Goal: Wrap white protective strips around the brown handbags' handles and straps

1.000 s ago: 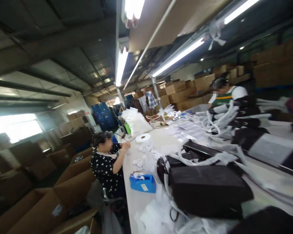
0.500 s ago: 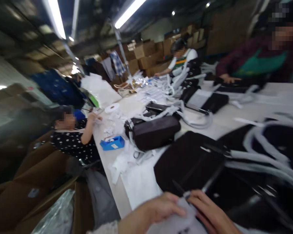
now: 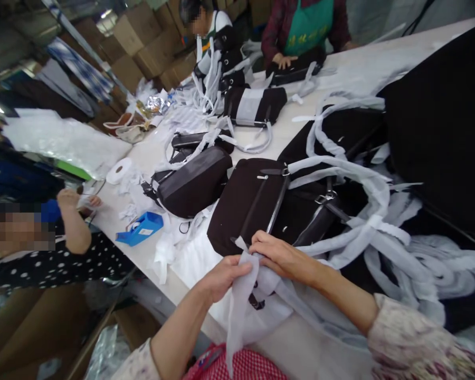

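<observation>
The pale table runs through a cluttered room, strewn with dark bags and white wrapping; cardboard cartons are stacked at eleven o'clock from the hands. Three other people show: one in polka dots at nine o'clock, one in white sleeves near half past eleven, one in a green apron between twelve and one. There is one blue tape dispenser, toward half past nine, and one white roll at ten. The white strip is thin, slightly see-through and creased, hanging toward six o'clock below a dark bag. The left hand pinches it, nearly closed; the right hand, fingers bent narrow, holds white wrapping beside it.
</observation>
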